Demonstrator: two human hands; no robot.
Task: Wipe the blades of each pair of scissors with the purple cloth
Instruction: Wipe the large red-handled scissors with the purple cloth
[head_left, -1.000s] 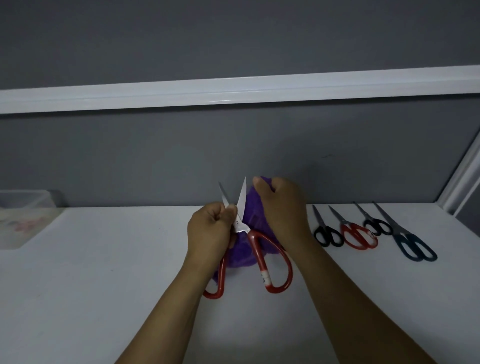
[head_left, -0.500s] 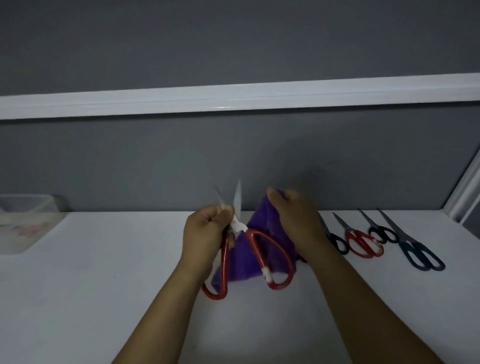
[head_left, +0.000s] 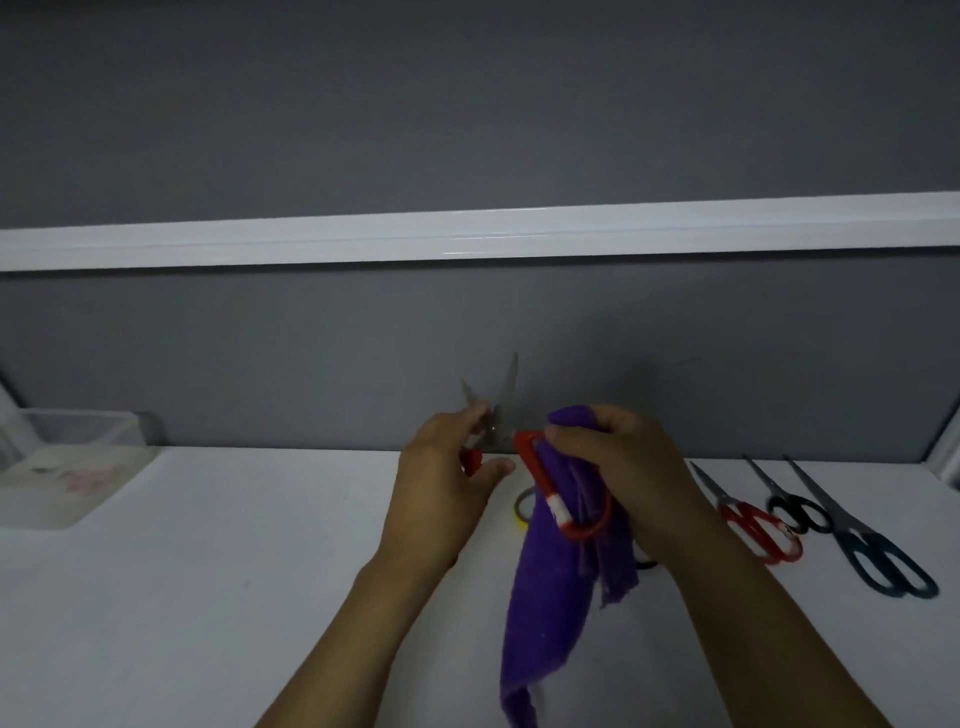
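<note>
Large red-handled scissors (head_left: 549, 486) are held up above the white table (head_left: 208, 571), their open blades (head_left: 500, 402) blurred and pointing up. My left hand (head_left: 441, 488) grips them by the left handle, just below the pivot. My right hand (head_left: 618, 467) grips the bunched top of the purple cloth (head_left: 545, 597), which hangs down behind the scissors' right handle loop and clear of the blades. Three more pairs lie in a row on the right: red (head_left: 753, 525), black (head_left: 795, 509) and dark blue (head_left: 878, 561).
A clear plastic box (head_left: 67, 467) stands at the far left against the grey wall. A yellow-and-dark ring (head_left: 521, 508) shows on the table behind the cloth. A black handle (head_left: 644, 564) peeks out under my right wrist.
My right hand has drawn the cloth off the blades and to the right; it now hangs long and loose. The scissors stay in my left hand, blades still spread.
</note>
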